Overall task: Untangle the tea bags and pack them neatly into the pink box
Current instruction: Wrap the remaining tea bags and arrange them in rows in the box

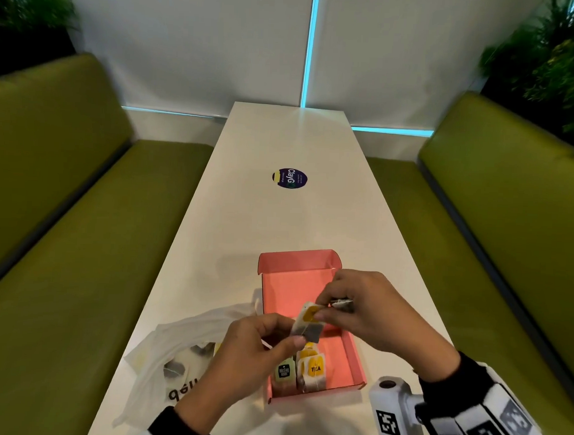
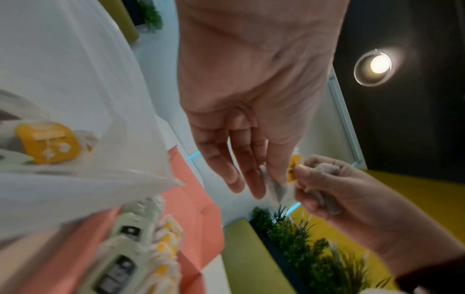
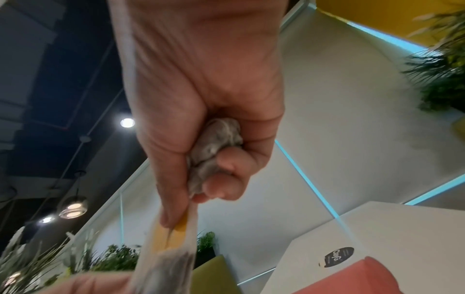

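Two hands pinch one yellow-tagged tea bag (image 1: 308, 325) | right hand (image 1: 367, 309) also clutches one crumpled bag (image 3: 214, 151) | left hand (image 1: 251, 356) | pink box (image 1: 355, 356)

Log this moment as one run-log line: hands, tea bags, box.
left hand: pinches tea bag | right hand: pinches its yellow tag, second bag balled in palm | pink box: open, partly packed | plastic bag: more bags

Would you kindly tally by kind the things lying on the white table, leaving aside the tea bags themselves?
pink box: 1
white plastic bag: 1
round dark sticker: 1
Total: 3
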### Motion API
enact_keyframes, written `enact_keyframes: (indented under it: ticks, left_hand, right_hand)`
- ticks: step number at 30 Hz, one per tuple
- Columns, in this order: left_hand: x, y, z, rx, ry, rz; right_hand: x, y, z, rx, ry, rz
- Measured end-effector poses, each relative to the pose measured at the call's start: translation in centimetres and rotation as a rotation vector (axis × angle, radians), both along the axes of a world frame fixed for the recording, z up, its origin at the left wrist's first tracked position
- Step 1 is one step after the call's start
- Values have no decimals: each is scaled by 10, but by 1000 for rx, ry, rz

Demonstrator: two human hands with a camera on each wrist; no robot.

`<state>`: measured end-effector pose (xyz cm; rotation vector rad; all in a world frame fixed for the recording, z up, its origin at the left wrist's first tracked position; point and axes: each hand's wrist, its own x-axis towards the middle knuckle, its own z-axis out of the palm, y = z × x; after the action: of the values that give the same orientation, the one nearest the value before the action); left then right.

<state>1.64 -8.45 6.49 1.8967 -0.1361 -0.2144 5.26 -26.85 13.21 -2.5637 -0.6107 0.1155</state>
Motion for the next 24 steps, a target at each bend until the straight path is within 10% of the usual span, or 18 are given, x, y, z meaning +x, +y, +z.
enact_keyframes:
  ticks: [13,24]
  left_hand:
    - [-16,-14,-38,975,-213,-362]
    - [-26,-12,-63,1020,-184,-359]
  right_hand:
    - [27,-18,-81,-476,123,-143]
    - [31,-11,-114,-467,130,-245]
